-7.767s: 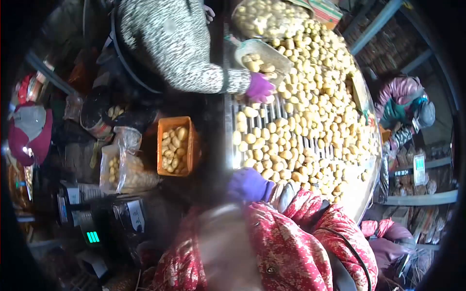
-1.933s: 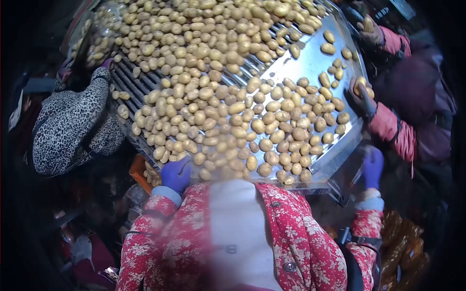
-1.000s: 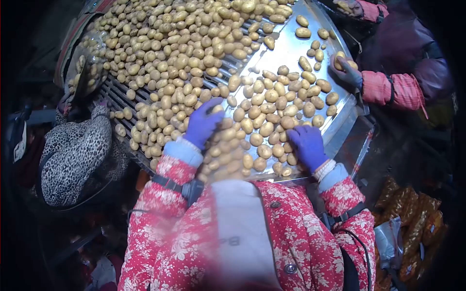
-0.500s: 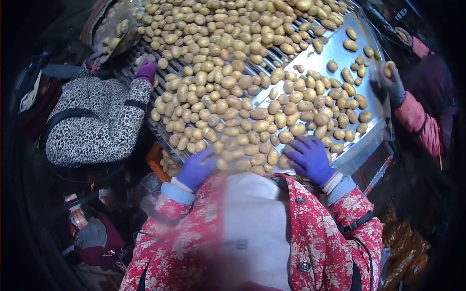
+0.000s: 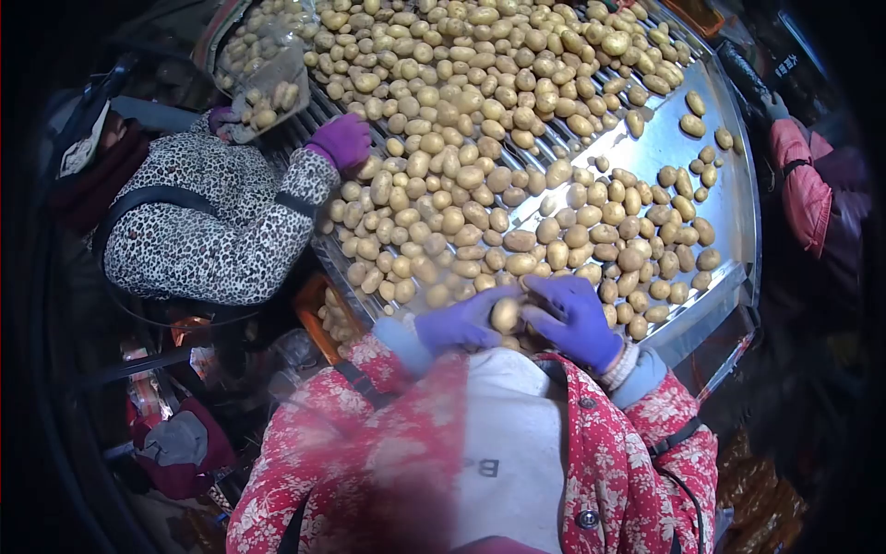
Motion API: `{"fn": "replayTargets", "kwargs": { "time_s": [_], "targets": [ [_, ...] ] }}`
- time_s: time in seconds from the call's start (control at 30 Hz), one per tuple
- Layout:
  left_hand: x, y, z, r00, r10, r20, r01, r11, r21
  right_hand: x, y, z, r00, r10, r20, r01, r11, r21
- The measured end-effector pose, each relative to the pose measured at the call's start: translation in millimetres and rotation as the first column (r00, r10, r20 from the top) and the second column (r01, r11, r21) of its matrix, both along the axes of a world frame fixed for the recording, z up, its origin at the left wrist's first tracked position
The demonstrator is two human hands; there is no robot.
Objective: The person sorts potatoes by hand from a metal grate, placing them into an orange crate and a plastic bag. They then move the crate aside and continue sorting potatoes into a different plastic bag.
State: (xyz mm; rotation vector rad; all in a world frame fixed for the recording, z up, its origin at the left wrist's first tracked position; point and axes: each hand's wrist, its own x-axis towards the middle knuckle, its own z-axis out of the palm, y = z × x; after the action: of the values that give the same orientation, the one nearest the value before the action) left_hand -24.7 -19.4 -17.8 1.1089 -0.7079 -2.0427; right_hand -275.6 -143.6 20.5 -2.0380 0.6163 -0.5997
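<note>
My left hand (image 5: 460, 323), in a purple glove, is closed with a single potato (image 5: 505, 315) at its fingertips, just above the near edge of the pile. Close to the same potato is my right hand (image 5: 577, 319), gloved alike, with its thumb and fingers apart. Whether the right fingertips touch that potato cannot be made out. Many yellow-brown potatoes (image 5: 471, 175) spread in front of both hands over a slatted metal bed (image 5: 323, 115) and a smooth metal plate (image 5: 729, 194).
At left, a person in a spotted top (image 5: 203, 222) has a purple-gloved hand (image 5: 340, 141) at the potatoes and a scoop (image 5: 286, 78) holding several. Another person's pink sleeve (image 5: 801, 185) is at right. An orange crate (image 5: 318, 319) with potatoes stands below the left edge.
My hands have come together from apart, and a potato is now between them. The left person's gloved hand has moved onto the pile. At right, the hand holding a potato has drawn back.
</note>
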Motion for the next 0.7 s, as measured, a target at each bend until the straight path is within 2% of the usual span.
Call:
{"fn": "replayTargets", "kwargs": {
  "time_s": [0.07, 0.1, 0.13, 0.17, 0.23, 0.3, 0.37, 0.4, 0.43, 0.47, 0.5, 0.53, 0.57, 0.6, 0.63, 0.67, 0.7],
  "targets": [
    [2, 2, -7, 0.999, 0.041, -0.025, -0.038, 0.996, 0.083, 23, -17, -5, 0.998, -0.046, -0.044, 0.03, 0.949, -0.314],
    [5, 7, -11, 0.986, 0.164, -0.023, -0.161, 0.981, 0.109, 34, -26, -10, 0.996, -0.072, -0.057, 0.037, 0.885, -0.464],
    [7, 12, -15, 0.958, 0.286, -0.019, -0.281, 0.951, 0.126, 40, -30, -21, 0.958, -0.05, -0.282, -0.096, 0.873, -0.479],
    [9, 17, -19, 0.917, 0.4, -0.013, -0.394, 0.909, 0.134, 41, -33, -29, 0.953, -0.048, -0.299, -0.106, 0.872, -0.477],
    [4, 10, 38, 0.779, 0.627, 0.021, -0.623, 0.77, 0.137, 48, -40, -33, 0.942, -0.041, -0.333, -0.132, 0.867, -0.48],
    [19, 32, 18, 0.694, 0.707, -0.137, -0.664, 0.702, 0.257, 46, -37, -30, 0.96, -0.061, -0.273, -0.062, 0.905, -0.42],
    [13, 31, 54, 0.598, 0.772, -0.214, -0.694, 0.633, 0.343, 41, -36, -29, 0.981, -0.089, -0.174, 0.026, 0.942, -0.335],
    [18, 41, 39, 0.617, 0.759, -0.207, -0.671, 0.645, 0.366, 41, -33, -22, 0.983, -0.108, -0.148, 0.073, 0.972, -0.222],
    [18, 44, 35, 0.493, 0.761, -0.422, -0.614, 0.648, 0.45, 44, -27, 6, 0.982, -0.108, -0.153, 0.102, 0.994, -0.05],
    [18, 45, 31, 0.325, 0.73, -0.601, -0.536, 0.666, 0.519, 50, -13, 7, 0.989, -0.149, -0.008, 0.142, 0.921, 0.362],
    [18, 44, 31, 0.236, 0.706, -0.668, -0.494, 0.679, 0.543, 57, -4, 9, 0.963, -0.25, 0.102, 0.104, 0.692, 0.715],
    [19, 43, 33, 0.145, 0.676, -0.722, -0.445, 0.696, 0.563, 58, -7, 24, 0.99, -0.066, 0.127, -0.063, 0.6, 0.798],
    [20, 40, 35, 0.163, 0.683, -0.712, -0.444, 0.696, 0.565, 68, -9, 24, 0.985, 0.098, 0.141, -0.171, 0.653, 0.738],
    [22, 37, 36, 0.184, 0.687, -0.703, -0.443, 0.697, 0.564, 77, -13, 28, 0.987, 0.154, 0.048, -0.158, 0.859, 0.487],
    [26, 38, 29, 0.359, 0.699, -0.619, -0.519, 0.701, 0.49, 87, -19, 32, 0.982, 0.18, -0.057, -0.168, 0.97, 0.176],
    [30, 41, 18, 0.51, 0.704, -0.495, -0.581, 0.706, 0.405, 104, -28, 28, 0.989, 0.147, 0.01, -0.147, 0.989, 0.024],
    [31, 40, 20, 0.55, 0.691, -0.469, -0.58, 0.72, 0.381, 124, -39, 25, 0.988, 0.128, 0.084, -0.117, 0.986, -0.122]
  ]
}}
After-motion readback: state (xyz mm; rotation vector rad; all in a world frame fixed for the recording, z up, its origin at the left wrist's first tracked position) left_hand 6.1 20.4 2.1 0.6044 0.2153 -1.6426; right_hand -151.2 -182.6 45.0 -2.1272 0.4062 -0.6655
